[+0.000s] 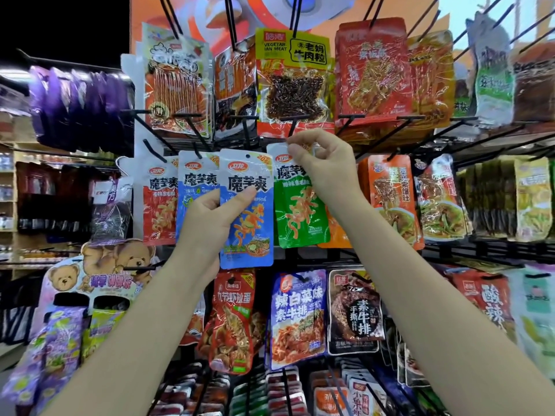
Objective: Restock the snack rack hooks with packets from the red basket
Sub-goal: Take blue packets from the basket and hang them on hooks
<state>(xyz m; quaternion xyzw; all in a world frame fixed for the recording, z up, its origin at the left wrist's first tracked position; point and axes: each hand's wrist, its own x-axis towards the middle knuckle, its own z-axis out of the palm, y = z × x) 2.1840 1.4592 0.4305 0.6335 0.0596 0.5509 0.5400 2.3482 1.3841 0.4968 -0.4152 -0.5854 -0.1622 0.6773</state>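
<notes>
At frame centre, the right hand (322, 163) pinches the green foil packet's (300, 211) top under a black wire hook (292, 127). The left hand (210, 217) grips the blue foil packet (247, 223), probably hung next; its hole must meet a hook.

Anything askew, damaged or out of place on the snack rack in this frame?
Nothing looks damaged or spilled. The only packets off a hook are in hand: the left hand holds a blue konjac snack packet, and the right hand pinches the top of a green konjac snack packet, tilted slightly below the black wire hook.
</notes>
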